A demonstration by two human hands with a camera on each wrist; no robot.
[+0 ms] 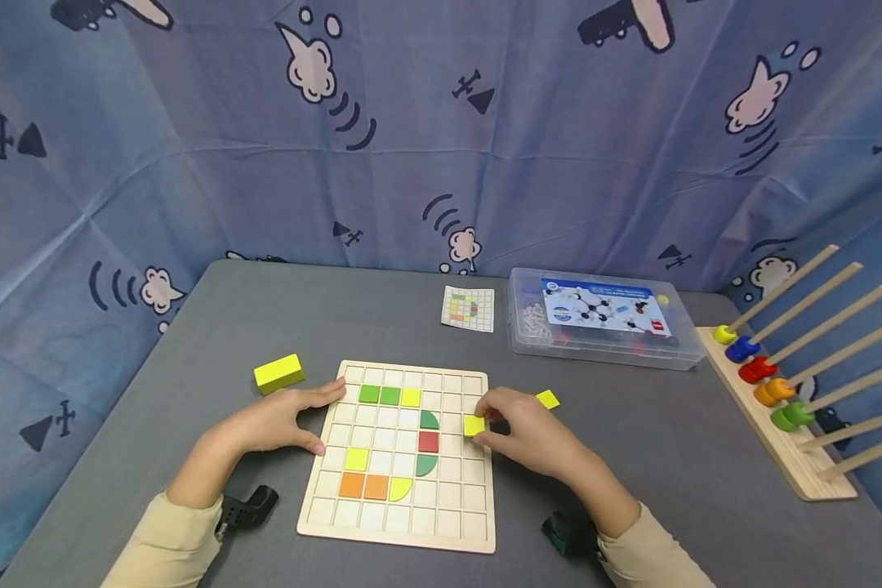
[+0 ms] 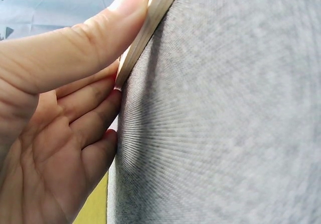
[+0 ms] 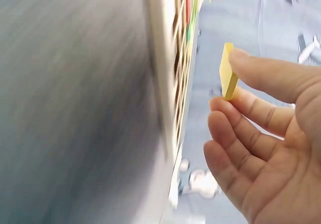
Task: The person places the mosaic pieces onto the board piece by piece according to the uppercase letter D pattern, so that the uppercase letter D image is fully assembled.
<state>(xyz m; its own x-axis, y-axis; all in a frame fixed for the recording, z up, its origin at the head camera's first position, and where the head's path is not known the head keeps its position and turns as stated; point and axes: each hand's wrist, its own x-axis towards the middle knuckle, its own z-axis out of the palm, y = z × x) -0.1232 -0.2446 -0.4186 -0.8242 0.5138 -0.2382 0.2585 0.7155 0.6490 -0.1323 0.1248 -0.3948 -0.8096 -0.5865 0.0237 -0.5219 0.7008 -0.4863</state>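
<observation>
A wooden grid board (image 1: pixel 441 520) lies on the table, with green, yellow, red and orange squares and some rounded green and yellow pieces in its cells. My left hand (image 1: pixel 273 422) rests at its left edge, thumb and fingers spread apart. The left wrist view has the thumb (image 2: pixel 90 48) against the board's wooden side (image 2: pixel 150 28). Between thumb and fingertips, my right hand (image 1: pixel 525 429) pinches a yellow square tile (image 1: pixel 474 425) over the right part of the board. In the right wrist view this thin tile (image 3: pixel 228 73) is held up off the grid.
A yellow block (image 1: pixel 278 374) lies beyond the left hand, and another yellow square (image 1: pixel 548 399) lies behind the right hand. Farther back are a printed grid card (image 1: pixel 478 320) and a clear plastic case (image 1: pixel 603 347). A wooden peg stand with coloured beads (image 1: pixel 794 457) occupies the right side.
</observation>
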